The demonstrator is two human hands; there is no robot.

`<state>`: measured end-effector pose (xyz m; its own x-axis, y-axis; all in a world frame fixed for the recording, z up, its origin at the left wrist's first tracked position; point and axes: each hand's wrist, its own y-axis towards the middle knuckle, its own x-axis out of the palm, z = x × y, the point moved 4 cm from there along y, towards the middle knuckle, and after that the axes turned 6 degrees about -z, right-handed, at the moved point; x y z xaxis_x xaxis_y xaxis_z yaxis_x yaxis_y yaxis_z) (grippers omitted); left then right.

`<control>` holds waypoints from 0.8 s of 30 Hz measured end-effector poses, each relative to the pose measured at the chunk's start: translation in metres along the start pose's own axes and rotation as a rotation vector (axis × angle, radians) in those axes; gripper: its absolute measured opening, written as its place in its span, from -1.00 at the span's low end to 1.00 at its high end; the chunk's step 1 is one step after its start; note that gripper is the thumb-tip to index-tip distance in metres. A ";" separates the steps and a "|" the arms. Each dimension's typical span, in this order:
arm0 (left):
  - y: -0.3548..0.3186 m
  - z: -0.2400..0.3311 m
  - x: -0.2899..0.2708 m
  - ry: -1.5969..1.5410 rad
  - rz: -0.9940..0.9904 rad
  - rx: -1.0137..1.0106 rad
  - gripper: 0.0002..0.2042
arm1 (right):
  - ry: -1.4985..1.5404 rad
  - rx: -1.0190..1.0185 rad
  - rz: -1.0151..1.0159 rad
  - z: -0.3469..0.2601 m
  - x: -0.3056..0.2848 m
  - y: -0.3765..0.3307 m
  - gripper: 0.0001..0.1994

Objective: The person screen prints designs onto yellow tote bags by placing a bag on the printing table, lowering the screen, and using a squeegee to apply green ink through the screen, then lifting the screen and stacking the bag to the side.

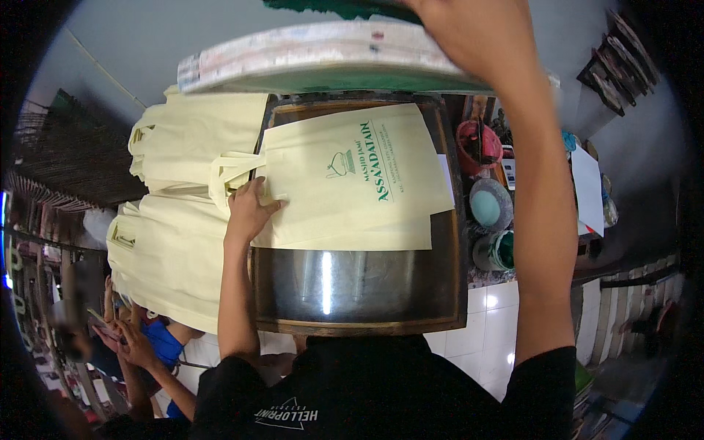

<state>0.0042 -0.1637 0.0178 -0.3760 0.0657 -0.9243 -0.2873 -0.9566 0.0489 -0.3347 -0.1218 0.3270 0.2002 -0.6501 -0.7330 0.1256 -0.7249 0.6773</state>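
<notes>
A cream tote bag (315, 220) with a green print lies flat on the dark, wood-edged printing board (381, 293). My left hand (251, 209) rests at the bag's left edge beside its handle, thumb and fingers spread apart. Above the far end of the board, a screen printing frame (308, 59) with a whitish, stained rim is raised. My right hand (473, 37) grips this frame near its right part; the fingertips run out of view at the top. Green ink (337, 7) shows behind the rim.
Stacked cream bags (169, 249) lie left of the board. On its right stand a pink bowl (478, 147), a pale green round container (490, 205), an open ink tub (499, 251) and a phone (507, 167). Another person's hands (128, 345) hold a phone at lower left.
</notes>
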 end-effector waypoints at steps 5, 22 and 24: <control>0.019 -0.003 0.010 0.195 -0.255 -0.201 -0.43 | -0.016 -0.016 0.041 0.007 0.000 0.027 -0.65; -0.058 -0.263 -0.215 0.462 0.385 -0.518 -0.64 | 0.014 -0.040 0.002 0.022 0.000 0.071 -0.56; -0.050 -0.252 -0.203 0.713 0.679 -0.566 -0.60 | -0.021 -0.032 -0.029 0.022 0.000 0.069 -0.54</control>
<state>0.3169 -0.2008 0.1080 0.3374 -0.5189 -0.7855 0.2917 -0.7357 0.6113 -0.3471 -0.1769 0.3726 0.1756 -0.6336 -0.7534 0.1620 -0.7363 0.6570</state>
